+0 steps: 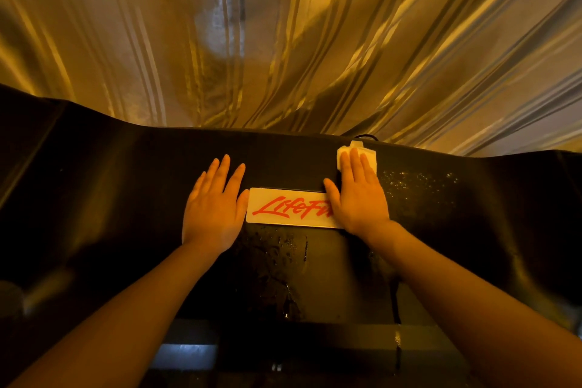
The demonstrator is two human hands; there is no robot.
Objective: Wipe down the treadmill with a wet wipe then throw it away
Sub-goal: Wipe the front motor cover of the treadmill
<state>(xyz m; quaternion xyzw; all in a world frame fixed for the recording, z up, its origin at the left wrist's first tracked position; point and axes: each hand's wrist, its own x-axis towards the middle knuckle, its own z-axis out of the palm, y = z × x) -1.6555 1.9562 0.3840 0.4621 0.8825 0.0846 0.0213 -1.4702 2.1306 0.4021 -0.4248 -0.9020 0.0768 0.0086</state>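
Golden, pleated curtains (315,41) fill the upper half of the head view, lit in warm amber and hanging behind the dark treadmill (110,198), whose black hood spreads across the whole width of the frame. On that hood sits a white logo plate (283,206) with red script lettering, its right end hidden under the right hand (357,195). The right hand lies flat, fingers (354,161) straight and close together, pressing the white wet wipe (368,156) down on the hood near its far edge; the wipe shows beyond and beside the fingertips, folded or bunched, and nothing is pinched or curled around it. The left hand (214,211) rests palm down on the hood just beside the left end of the plate, its fingers straight and slightly spread, holding nothing. Damp streaks (283,261) and droplets glisten on the black surface below the plate, and a speckled wet patch (419,186) shines just to the right of the right hand. A thin black cable (365,136) loops at the far edge behind the wipe. Both bare forearms reach in from the lower corners.
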